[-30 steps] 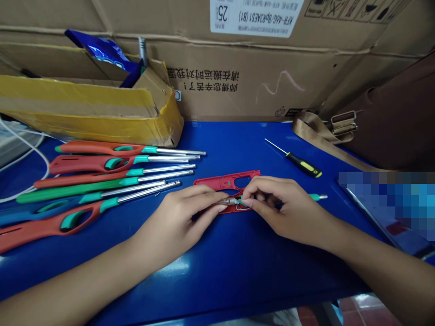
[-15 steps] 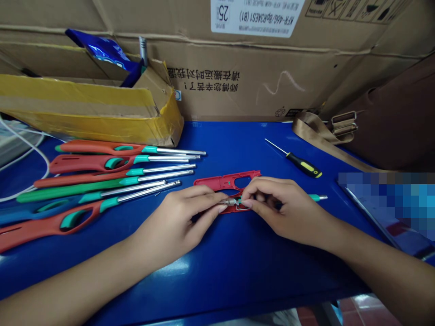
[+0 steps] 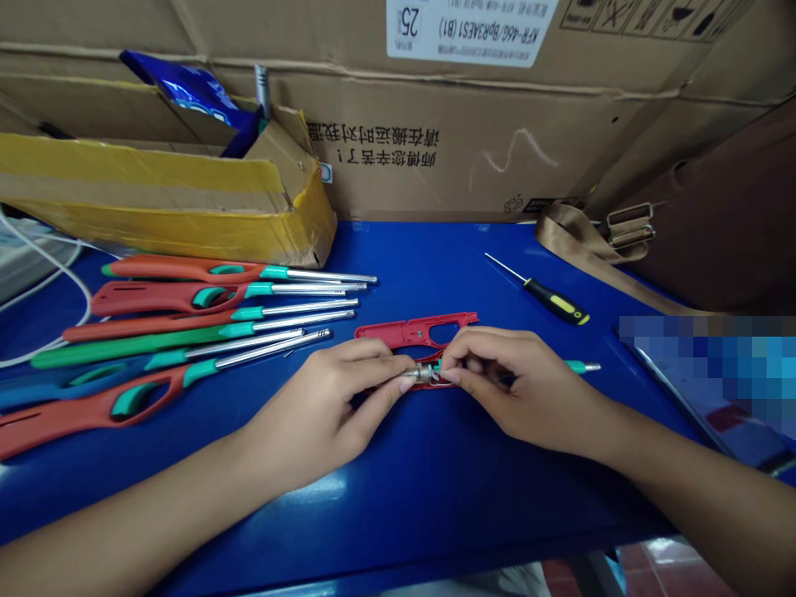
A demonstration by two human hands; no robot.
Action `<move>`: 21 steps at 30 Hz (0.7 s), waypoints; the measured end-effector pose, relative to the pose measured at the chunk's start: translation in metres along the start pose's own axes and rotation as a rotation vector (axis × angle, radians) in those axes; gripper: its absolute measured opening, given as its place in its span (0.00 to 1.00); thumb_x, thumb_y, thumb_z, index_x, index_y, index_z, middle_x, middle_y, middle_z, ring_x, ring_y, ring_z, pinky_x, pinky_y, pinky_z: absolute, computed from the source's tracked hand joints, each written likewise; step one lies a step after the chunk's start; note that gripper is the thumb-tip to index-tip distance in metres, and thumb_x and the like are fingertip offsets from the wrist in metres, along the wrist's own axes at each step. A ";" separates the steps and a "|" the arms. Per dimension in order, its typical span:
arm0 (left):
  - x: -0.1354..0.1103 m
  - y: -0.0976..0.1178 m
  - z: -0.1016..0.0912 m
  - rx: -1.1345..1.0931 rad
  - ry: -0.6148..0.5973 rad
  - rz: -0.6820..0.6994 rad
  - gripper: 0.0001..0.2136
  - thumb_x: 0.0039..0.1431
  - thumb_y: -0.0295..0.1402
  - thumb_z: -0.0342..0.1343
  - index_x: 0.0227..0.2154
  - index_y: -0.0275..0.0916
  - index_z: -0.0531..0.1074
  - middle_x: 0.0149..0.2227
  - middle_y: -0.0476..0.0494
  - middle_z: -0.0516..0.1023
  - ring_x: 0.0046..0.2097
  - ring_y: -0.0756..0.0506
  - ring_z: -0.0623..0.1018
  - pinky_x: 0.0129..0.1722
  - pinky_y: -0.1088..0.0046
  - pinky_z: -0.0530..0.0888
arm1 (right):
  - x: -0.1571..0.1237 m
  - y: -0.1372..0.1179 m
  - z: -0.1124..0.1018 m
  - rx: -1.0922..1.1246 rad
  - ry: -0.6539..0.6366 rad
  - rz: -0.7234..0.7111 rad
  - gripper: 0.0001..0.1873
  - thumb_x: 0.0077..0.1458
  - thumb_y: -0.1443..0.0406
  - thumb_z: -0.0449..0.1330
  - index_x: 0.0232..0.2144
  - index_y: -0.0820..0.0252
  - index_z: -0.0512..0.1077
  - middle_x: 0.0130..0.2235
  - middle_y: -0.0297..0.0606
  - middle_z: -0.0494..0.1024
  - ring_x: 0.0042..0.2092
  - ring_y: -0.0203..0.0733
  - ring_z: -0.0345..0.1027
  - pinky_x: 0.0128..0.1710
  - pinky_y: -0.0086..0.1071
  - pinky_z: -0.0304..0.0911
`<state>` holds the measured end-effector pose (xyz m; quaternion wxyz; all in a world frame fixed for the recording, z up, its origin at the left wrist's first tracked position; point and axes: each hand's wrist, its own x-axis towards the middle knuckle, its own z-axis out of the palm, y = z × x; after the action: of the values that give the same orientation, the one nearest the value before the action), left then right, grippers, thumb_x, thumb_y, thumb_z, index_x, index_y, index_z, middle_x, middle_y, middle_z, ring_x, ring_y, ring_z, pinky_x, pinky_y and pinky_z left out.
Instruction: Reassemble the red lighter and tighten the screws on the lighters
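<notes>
My left hand (image 3: 339, 394) is closed, thumb and fingers pinching a small translucent cylinder with a metallic-looking end (image 3: 424, 373). Close against it, my right hand (image 3: 519, 385) is also closed, its fingertips pressed together by a thin white wire (image 3: 443, 382); what exactly they grip is hidden. Both hands are over an opened red lighter casing half (image 3: 429, 386), mostly covered by my fingers. A teal collar with a metal tip (image 3: 581, 366) sticks out beyond my right hand. The other red casing half (image 3: 398, 334) lies just behind, inner side up.
Several long-necked lighters (image 3: 149, 344) lie side by side at the left. A black-and-yellow screwdriver (image 3: 556, 303) rests at the back right. Behind stand a yellow-taped cardboard box (image 3: 249, 236) and a large carton (image 3: 398, 99). A tan strap (image 3: 572, 236) lies by a brown bag (image 3: 727, 199).
The cylinder in my left fingers has turned or shifted slightly, so its metallic end shows more. Both hands stay in nearly the same place.
</notes>
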<state>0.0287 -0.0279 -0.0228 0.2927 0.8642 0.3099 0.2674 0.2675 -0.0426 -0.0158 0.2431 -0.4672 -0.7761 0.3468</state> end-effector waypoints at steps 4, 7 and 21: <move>0.000 -0.001 0.000 -0.026 -0.016 -0.024 0.10 0.69 0.29 0.52 0.46 0.39 0.78 0.37 0.46 0.79 0.39 0.49 0.78 0.41 0.74 0.74 | 0.000 -0.001 0.002 0.024 0.013 -0.013 0.06 0.63 0.68 0.57 0.33 0.59 0.74 0.29 0.32 0.72 0.27 0.31 0.59 0.25 0.26 0.55; 0.000 -0.001 -0.001 -0.049 -0.018 -0.036 0.10 0.69 0.30 0.52 0.45 0.40 0.79 0.36 0.46 0.79 0.38 0.49 0.77 0.39 0.75 0.74 | -0.001 -0.001 0.003 0.047 0.026 -0.002 0.06 0.63 0.69 0.57 0.34 0.59 0.74 0.30 0.32 0.73 0.26 0.30 0.58 0.25 0.26 0.55; -0.001 0.001 0.000 -0.082 -0.005 -0.050 0.10 0.67 0.29 0.54 0.45 0.40 0.80 0.33 0.47 0.78 0.34 0.50 0.75 0.35 0.76 0.72 | 0.000 0.000 0.006 0.034 0.072 -0.090 0.06 0.62 0.71 0.57 0.34 0.61 0.75 0.31 0.33 0.74 0.26 0.30 0.58 0.25 0.26 0.55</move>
<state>0.0288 -0.0292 -0.0219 0.3353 0.8440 0.3196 0.2703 0.2633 -0.0439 -0.0195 0.2942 -0.4396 -0.7811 0.3318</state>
